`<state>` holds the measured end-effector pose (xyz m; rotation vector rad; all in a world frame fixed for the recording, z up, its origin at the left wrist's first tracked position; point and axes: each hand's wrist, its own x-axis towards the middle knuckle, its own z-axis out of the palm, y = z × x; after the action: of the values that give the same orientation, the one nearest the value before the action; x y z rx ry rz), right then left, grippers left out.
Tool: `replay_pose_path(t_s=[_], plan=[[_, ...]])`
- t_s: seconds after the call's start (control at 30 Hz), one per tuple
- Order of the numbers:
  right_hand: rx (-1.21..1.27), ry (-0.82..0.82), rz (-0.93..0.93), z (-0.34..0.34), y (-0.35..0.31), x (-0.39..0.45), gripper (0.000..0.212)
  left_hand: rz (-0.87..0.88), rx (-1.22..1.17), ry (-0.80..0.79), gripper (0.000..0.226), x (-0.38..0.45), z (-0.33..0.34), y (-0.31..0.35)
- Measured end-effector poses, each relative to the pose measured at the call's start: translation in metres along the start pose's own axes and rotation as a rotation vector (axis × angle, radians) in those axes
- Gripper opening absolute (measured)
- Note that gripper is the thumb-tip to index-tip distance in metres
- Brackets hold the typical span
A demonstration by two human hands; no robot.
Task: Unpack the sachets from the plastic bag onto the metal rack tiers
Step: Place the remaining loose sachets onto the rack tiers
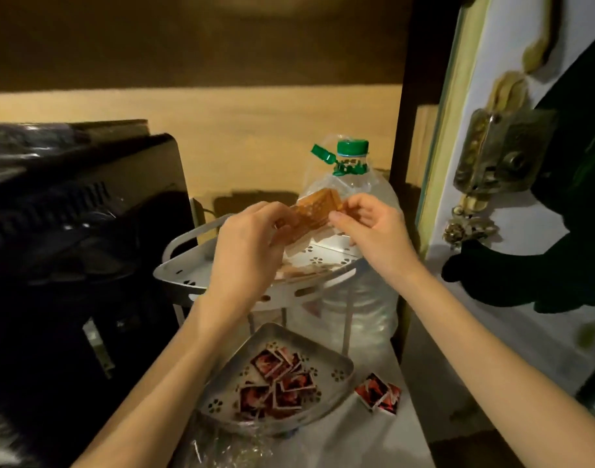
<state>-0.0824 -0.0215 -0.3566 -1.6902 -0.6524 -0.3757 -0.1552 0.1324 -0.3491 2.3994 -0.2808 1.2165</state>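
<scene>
My left hand (245,244) and my right hand (373,228) both grip a clear plastic bag (318,211) holding a stack of orange sachets, raised above the upper tier (188,275) of the white metal rack. A few pale sachets (302,271) lie on that upper tier under my hands. The lower tier (221,396) holds several red and dark sachets (279,383). Two more red sachets (378,393) lie on the white surface right of the rack.
A large clear water bottle with a green cap (351,148) stands right behind the rack. A black appliance (69,231) fills the left side. A white door with a brass lock (498,153) and a dark hanging garment (573,204) are at the right. Crumpled plastic (228,447) lies in front.
</scene>
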Motion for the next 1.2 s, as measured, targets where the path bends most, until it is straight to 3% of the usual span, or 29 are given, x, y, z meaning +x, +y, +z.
replay_pose_path(t_s=[0.13, 0.3, 0.43, 0.57, 0.77, 0.9, 1.2], plan=[[-0.176, -0.084, 0.029, 0.016, 0.012, 0.028, 0.009, -0.059, 0.136, -0.031, 0.015, 0.006, 0.002, -0.041], [-0.532, -0.136, -0.013, 0.029, 0.022, 0.047, 0.013, -0.112, 0.260, -0.204, 0.019, 0.003, 0.006, -0.064], [-0.728, -0.353, -0.035, 0.035, 0.026, 0.048, 0.014, -0.102, 0.264, -0.356, 0.022, 0.002, 0.007, -0.065], [-0.668, -0.593, 0.033, 0.031, 0.027, 0.045, 0.014, -0.153, 0.172, -0.511, 0.021, 0.003, 0.008, -0.065], [-0.391, -0.631, 0.045, 0.008, 0.018, 0.035, 0.021, -0.155, -0.124, -0.538, 0.024, 0.000, 0.006, -0.051], [-0.258, -0.816, 0.061, -0.008, 0.007, 0.027, 0.022, -0.114, -0.294, -0.639, 0.024, -0.001, 0.005, -0.037], [-0.292, -0.650, 0.009, -0.014, 0.020, 0.029, 0.016, -0.182, -0.285, -0.486, 0.021, 0.001, 0.017, -0.031]])
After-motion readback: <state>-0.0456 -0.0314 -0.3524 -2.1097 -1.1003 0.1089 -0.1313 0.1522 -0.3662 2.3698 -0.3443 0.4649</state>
